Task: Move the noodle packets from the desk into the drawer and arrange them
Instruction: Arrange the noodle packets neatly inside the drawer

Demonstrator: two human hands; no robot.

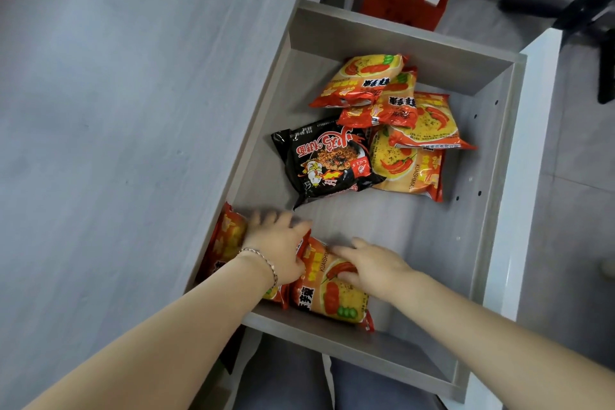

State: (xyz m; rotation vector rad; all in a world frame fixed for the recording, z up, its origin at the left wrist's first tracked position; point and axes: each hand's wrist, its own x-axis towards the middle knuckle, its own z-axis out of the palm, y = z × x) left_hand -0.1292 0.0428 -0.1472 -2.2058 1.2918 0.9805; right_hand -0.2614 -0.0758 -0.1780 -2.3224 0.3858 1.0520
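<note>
The left hand (278, 245) lies flat, fingers spread and gripping nothing, its palm pressing an orange packet (226, 236) that leans against the drawer (492, 176) wall on its outer side. The right hand (369, 268) is also open, fingertips resting on a second orange packet (327, 293) that lies between the two hands, touching both. That packet's long axis runs from just under the right fingers back toward the person, down to the drawer's near wall; it sits tilted, so the right hand, already on top of it, looks best placed to square it up beside the first.

Beyond both hands, well apart, a black packet (327, 160) lies flat, and past it a loose heap of orange packets (399, 116) overlaps untidily near the far wall. Judging by this, moving is largely finished and arranging has only begun. The worktop (100, 93) shows bare to the left.
</note>
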